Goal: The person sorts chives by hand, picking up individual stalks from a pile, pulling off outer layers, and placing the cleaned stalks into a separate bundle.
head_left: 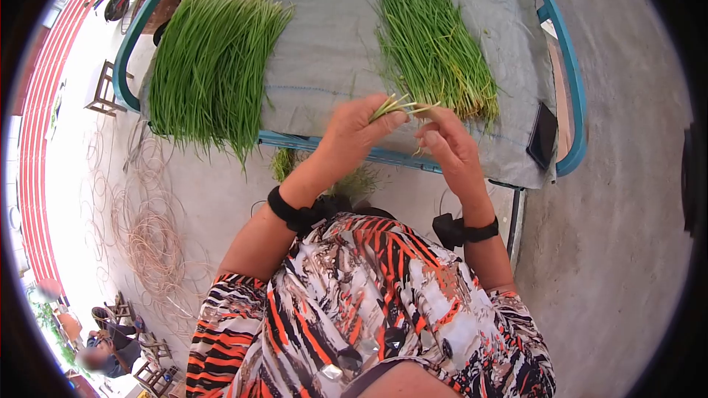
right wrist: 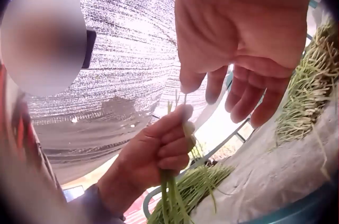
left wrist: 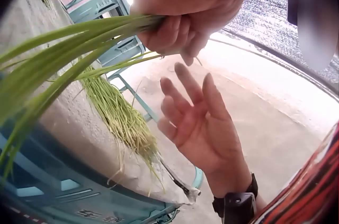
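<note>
A small bunch of garlic chives (left wrist: 69, 49) is gripped in my left hand (head_left: 348, 133), the fingers curled round the stalks. Its pale cut ends stick out past the thumb toward my right hand (head_left: 456, 149). In the left wrist view the right hand's fingers are loosely bent, with thumb and forefinger apart and the fingertips close to the stalk ends. Beyond the hands, a pile of chives (head_left: 435, 48) lies with its pale ends toward me. A larger, greener pile (head_left: 214, 66) lies to the left, its leaf tips hanging over the near edge.
Both piles lie on a grey cloth (head_left: 324, 51) spread over a cart with a blue metal rail (head_left: 575, 103). A dark, flat phone-like object (head_left: 542, 135) is at the cloth's right corner. Tangled cord (head_left: 151, 239) covers floor at left. Farther back left, a person (head_left: 118, 350) sits near stools.
</note>
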Demonstrator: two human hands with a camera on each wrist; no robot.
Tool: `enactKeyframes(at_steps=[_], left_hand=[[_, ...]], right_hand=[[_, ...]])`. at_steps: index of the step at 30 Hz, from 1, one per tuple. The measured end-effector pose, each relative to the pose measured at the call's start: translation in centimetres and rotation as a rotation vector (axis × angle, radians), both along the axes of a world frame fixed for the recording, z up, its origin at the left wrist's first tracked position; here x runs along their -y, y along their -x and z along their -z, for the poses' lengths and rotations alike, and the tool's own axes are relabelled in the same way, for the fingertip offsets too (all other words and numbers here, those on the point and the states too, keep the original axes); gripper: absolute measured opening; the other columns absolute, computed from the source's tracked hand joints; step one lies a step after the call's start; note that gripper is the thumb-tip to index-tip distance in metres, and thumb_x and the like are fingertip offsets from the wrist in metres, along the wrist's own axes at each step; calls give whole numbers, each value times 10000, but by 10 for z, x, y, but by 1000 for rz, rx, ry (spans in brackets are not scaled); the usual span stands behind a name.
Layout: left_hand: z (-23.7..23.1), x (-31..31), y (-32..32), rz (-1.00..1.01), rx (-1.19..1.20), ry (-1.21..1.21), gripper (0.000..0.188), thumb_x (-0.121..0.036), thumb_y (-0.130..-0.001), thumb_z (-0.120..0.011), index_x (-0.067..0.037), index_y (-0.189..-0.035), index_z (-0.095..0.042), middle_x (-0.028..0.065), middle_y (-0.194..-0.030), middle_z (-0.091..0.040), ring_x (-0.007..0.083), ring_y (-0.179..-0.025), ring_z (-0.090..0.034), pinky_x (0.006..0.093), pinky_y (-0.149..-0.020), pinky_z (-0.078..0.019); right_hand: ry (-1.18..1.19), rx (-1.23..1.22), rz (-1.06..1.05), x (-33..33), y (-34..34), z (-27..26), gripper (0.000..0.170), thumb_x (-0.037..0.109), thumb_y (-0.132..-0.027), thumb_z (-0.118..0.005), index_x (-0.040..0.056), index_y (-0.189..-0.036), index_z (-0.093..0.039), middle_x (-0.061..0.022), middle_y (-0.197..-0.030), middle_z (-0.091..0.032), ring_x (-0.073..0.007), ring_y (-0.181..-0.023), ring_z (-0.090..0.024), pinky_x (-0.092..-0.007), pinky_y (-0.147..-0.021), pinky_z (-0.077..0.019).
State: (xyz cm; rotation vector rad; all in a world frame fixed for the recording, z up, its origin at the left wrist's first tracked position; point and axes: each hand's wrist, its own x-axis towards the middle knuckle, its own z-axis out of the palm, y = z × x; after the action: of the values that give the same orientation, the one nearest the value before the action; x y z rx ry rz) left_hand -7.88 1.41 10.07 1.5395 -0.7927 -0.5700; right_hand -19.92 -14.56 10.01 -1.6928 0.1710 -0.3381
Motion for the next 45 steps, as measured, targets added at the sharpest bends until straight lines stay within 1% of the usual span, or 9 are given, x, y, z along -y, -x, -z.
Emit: enactKeyframes(at_steps=[5, 11, 14, 17, 20, 26, 35, 41, 45], left_hand=[[8, 2, 11, -77, -134, 134, 223, -219, -923, -597, -17, -1005, -646, -48, -808, -594, 43, -752, -470, 228, -677, -412], [13, -17, 16, -216, -199, 38, 274, -245, -923, -599, -28, -1084, -642, -43, -775, -583, 32, -703, -456, 212, -622, -399], [14, -20, 14, -143, -320, 116, 283, -268, -945, -561, -44, -1103, -632, -41, -711, -574, 13, -609, -435, 187, -533, -349], [11, -23, 15, 3, -529, 202, 304, -296, -968, -512, -57, -1119, -622, -36, -648, -564, -1, -524, -414, 170, -458, -289], [13, -27, 17, -10, -620, 219, 319, -319, -979, -480, -59, -1098, -623, -25, -612, -564, 12, -487, -429, 172, -441, -278], [22, -34, 12, 45, -749, 296, 296, -337, -980, -479, -69, -990, -605, -17, -614, -570, 17, -490, -447, 175, -439, -279], [27, -40, -12, -120, -744, 335, 269, -314, -1003, -431, -78, -935, -543, -38, -629, -502, 29, -482, -324, 171, -434, -260], [29, -43, -42, -419, -782, 572, 183, -242, -1014, -409, -80, -1007, -492, 20, -817, -555, 46, -547, -390, 181, -425, -292], [36, -47, -57, -486, -793, 656, 162, -238, -1008, -429, -87, -1017, -487, 18, -791, -549, 63, -573, -425, 189, -423, -300]], right_hand=[[-191, 24, -46, -19, -19, 4, 273, 157, -963, -511, 29, -1192, -585, -21, -989, -607, -105, -912, -560, -257, -781, -465], [-207, 57, -57, -14, -25, 16, 208, 210, -974, -507, 29, -994, -608, -18, -894, -627, -90, -841, -571, -256, -777, -456], [-292, -165, -223, -19, -24, 5, 224, 238, -976, -502, 34, -939, -589, -34, -872, -626, -97, -764, -575, -258, -764, -451], [-383, -238, -379, -23, -28, 18, 250, 245, -979, -493, 21, -1026, -594, -39, -840, -619, -109, -724, -578, -258, -725, -463], [-561, -256, -359, -34, -32, 15, 307, 246, -980, -490, 3, -1149, -573, -29, -819, -605, -117, -712, -581, -254, -669, -474], [-624, -284, -367, -38, -40, 26, 389, 262, -981, -488, 7, -1274, -518, -12, -800, -577, -125, -700, -590, -264, -664, -510], [-595, -427, -375, -39, -40, 19, 244, 294, -987, -474, 66, -906, -498, -25, -721, -526, -119, -587, -528, -316, -672, -526], [-539, -464, -369, -31, -18, 31, 243, 291, -986, -476, 73, -885, -508, -6, -677, -509, -100, -544, -493, -302, -649, -521], [-540, -512, -313, -21, 0, 40, 223, 271, -986, -479, 78, -875, -501, 18, -650, -470, -72, -514, -438, -287, -621, -515]])
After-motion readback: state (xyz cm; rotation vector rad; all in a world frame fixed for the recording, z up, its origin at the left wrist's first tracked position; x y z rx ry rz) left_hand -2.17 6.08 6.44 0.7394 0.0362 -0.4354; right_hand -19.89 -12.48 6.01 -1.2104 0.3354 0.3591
